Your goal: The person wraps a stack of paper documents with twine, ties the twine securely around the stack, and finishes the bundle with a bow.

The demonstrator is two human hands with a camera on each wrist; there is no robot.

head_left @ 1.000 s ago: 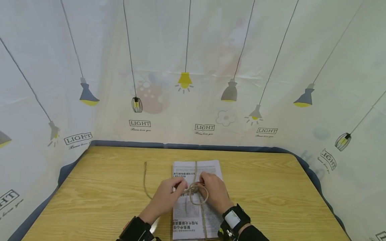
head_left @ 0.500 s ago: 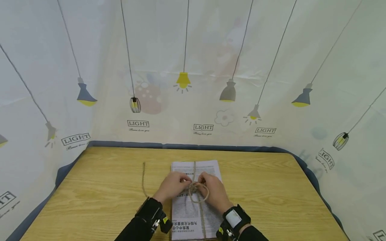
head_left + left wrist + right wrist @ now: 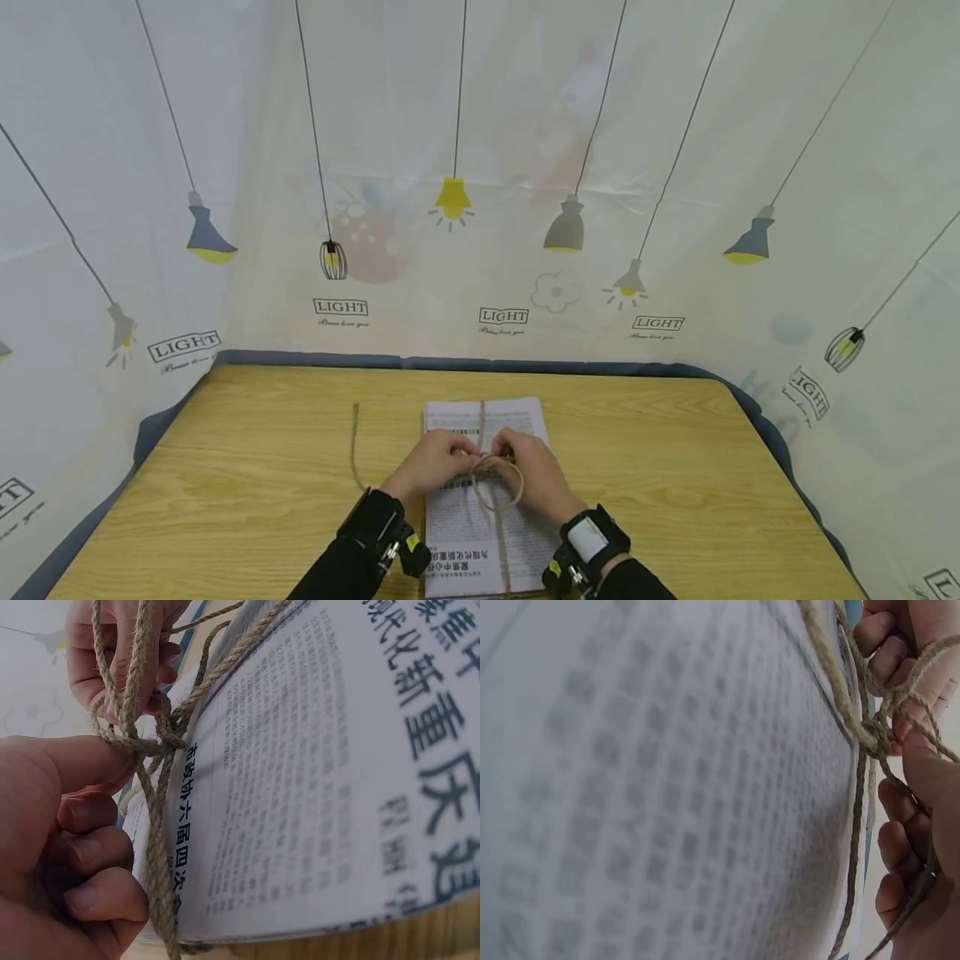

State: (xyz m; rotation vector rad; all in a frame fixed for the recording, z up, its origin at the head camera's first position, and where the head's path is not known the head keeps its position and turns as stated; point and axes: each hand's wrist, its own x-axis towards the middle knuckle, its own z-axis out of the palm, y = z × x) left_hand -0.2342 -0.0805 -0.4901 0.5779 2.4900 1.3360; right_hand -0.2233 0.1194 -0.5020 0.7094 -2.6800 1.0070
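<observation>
A bundle of newspapers (image 3: 459,525) lies on the table, with jute twine (image 3: 502,533) running lengthwise and crosswise over it. In the head view my left hand (image 3: 431,462) and right hand (image 3: 536,475) meet above the crossing. Thumb and index finger of the left hand (image 3: 64,817) pinch the twine right at the knot (image 3: 161,742) in the left wrist view, the other fingers curled. My right hand (image 3: 930,847) pinches twine on the knot's other side. A loose loop (image 3: 517,483) hangs between the hands over the paper.
A free twine end (image 3: 355,442) lies on the wooden table (image 3: 675,483) left of the bundle. Behind the table stands a pale curtain (image 3: 420,108) printed with hanging lamps. Both wrists wear black camera straps (image 3: 372,525).
My left hand has moved right and inward, up to the knot beside the right hand. The right hand stays nearly in place, with the loop still hanging by it.
</observation>
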